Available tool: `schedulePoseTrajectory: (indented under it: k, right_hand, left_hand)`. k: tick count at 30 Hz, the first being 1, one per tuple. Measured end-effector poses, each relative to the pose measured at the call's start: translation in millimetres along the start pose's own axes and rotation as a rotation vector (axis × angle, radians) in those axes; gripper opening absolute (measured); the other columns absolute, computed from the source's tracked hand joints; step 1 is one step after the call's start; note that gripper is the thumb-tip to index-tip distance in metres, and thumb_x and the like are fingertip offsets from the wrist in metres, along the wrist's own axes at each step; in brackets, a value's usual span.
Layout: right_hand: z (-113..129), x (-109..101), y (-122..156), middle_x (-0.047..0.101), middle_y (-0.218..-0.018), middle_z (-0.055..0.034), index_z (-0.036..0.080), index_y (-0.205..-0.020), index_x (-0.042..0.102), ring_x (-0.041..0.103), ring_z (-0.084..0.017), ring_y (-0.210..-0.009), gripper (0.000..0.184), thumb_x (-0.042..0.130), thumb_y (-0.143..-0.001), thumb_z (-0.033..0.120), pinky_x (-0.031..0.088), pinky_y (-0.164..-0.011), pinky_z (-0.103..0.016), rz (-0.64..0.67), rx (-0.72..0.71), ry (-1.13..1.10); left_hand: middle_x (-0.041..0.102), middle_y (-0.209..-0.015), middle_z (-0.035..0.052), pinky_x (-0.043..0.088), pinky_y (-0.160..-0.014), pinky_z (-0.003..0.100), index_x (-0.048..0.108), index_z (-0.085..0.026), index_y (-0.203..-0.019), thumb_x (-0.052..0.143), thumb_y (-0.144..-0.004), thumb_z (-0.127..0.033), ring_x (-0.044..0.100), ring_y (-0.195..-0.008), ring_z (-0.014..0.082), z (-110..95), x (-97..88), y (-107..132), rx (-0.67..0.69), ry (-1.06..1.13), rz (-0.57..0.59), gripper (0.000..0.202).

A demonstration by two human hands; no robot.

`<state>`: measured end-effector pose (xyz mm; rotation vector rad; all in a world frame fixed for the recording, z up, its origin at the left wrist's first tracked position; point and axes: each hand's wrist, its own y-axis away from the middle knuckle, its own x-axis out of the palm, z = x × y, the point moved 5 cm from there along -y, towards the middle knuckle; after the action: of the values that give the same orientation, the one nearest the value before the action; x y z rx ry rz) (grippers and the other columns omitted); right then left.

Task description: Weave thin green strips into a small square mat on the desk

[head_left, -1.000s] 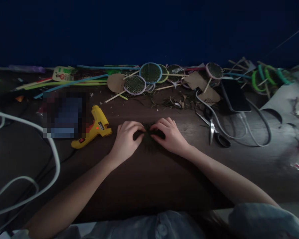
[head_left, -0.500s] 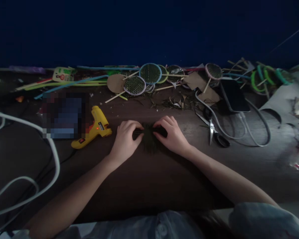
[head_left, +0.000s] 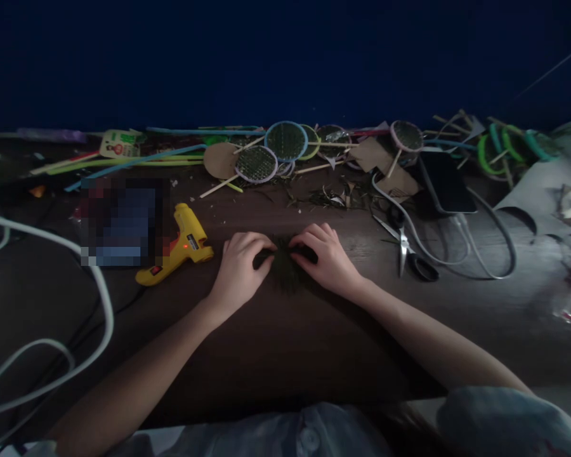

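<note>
A dark green tuft of thin, needle-like strands [head_left: 285, 270] lies low over the table between my two hands. My left hand [head_left: 245, 263] pinches its left side between thumb and fingertips. On the opposite side, the thumb and fingers of my right hand [head_left: 321, 255] close on the tuft's right edge. The strands fan out toward me below the fingertips. Dim light leaves their exact kind unclear.
Left of my hands lies a yellow glue gun [head_left: 178, 247] with a red light. Scissors [head_left: 403, 244] and a phone [head_left: 447, 181] on a looped cable lie to the right. Round mesh pieces on sticks [head_left: 286, 141] line the back. A white cable [head_left: 105, 304] curves at left.
My hands have drawn very slightly closer together over the green tuft, which keeps its place. Otherwise the scene looks the same.
</note>
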<state>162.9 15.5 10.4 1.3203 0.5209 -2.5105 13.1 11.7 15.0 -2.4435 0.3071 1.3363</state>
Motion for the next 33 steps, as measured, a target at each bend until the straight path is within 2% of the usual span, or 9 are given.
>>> schedulePoseTrajectory:
  k: [8, 18, 24, 28, 33]
  right_hand:
    - [2, 2, 0, 0.054, -0.093, -0.0062, 0.023, -0.099, 0.063, 0.043, -0.02, -0.087, 0.021, 0.048, -0.084, 0.022, 0.033, -0.073, -0.032, 0.022, -0.051, 0.047]
    - [1, 2, -1, 0.054, -0.094, -0.0064, 0.024, -0.094, 0.065, 0.043, -0.02, -0.087, 0.021, 0.048, -0.083, 0.02, 0.034, -0.075, -0.035, 0.027, -0.066, 0.02]
    - [-3, -3, 0, 0.058, -0.089, -0.0056, 0.019, -0.089, 0.061, 0.046, -0.019, -0.086, 0.012, 0.051, -0.081, 0.019, 0.037, -0.076, -0.033, -0.05, -0.027, -0.117]
    - [-4, -5, 0, 0.06, -0.085, -0.005, 0.019, -0.083, 0.061, 0.048, -0.018, -0.084, 0.009, 0.052, -0.081, 0.018, 0.039, -0.076, -0.034, -0.066, -0.055, -0.19]
    - [-8, -9, -1, 0.062, -0.082, -0.003, 0.019, -0.081, 0.062, 0.052, -0.015, -0.081, 0.007, 0.056, -0.08, 0.018, 0.041, -0.077, -0.032, -0.043, -0.087, -0.311]
  left_hand:
    - [0.062, -0.093, 0.0021, 0.037, -0.083, 0.035, 0.058, -0.019, -0.084, 0.058, -0.079, -0.016, 0.052, -0.094, 0.0205, 0, 0.2, 0, -0.006, 0.0, 0.006, 0.007]
    - [0.062, -0.093, 0.002, 0.037, -0.081, 0.035, 0.058, -0.02, -0.085, 0.058, -0.078, -0.016, 0.052, -0.093, 0.0205, -1, -0.4, 0, -0.003, -0.004, 0.003, 0.007]
    - [0.061, -0.091, 0.0017, 0.037, -0.082, 0.035, 0.057, -0.019, -0.084, 0.057, -0.079, -0.016, 0.052, -0.092, 0.0196, 0, -2.8, 0, 0.005, 0.043, -0.009, 0.006]
    - [0.062, -0.09, 0.0013, 0.037, -0.083, 0.034, 0.057, -0.019, -0.08, 0.055, -0.08, -0.017, 0.052, -0.091, 0.0182, 0, -5.6, 1, 0.029, 0.072, -0.022, 0.003]
    - [0.063, -0.088, 0.0013, 0.037, -0.079, 0.033, 0.058, -0.019, -0.079, 0.053, -0.082, -0.02, 0.053, -0.088, 0.0179, -5, -9.5, 2, 0.131, 0.012, 0.037, 0.006]
